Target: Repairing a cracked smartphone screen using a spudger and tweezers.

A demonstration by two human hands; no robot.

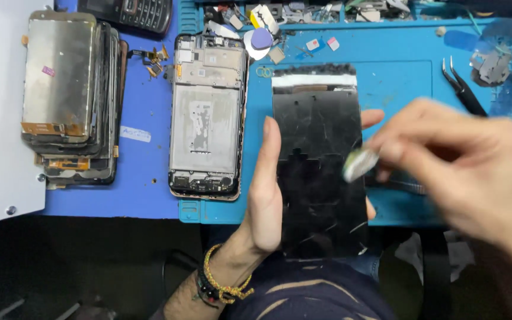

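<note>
Left hand (266,195) clamps black screen panel (318,166) edgewise, steadying it; right hand (469,166) fingers pinch a pale wad (360,164) against panel's right edge.

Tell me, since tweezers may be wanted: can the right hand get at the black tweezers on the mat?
Probably yes: the black tweezers lie uncovered just beyond the right hand, but its fingers already pinch a small pale object.

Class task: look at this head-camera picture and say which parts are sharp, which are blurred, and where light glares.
Head view: the right hand and the small pale piece in its fingertips are motion-blurred; the left hand, black screen panel and opened phone frame are sharp; soft glare on the stacked screens; the lower edge is dark.
</note>
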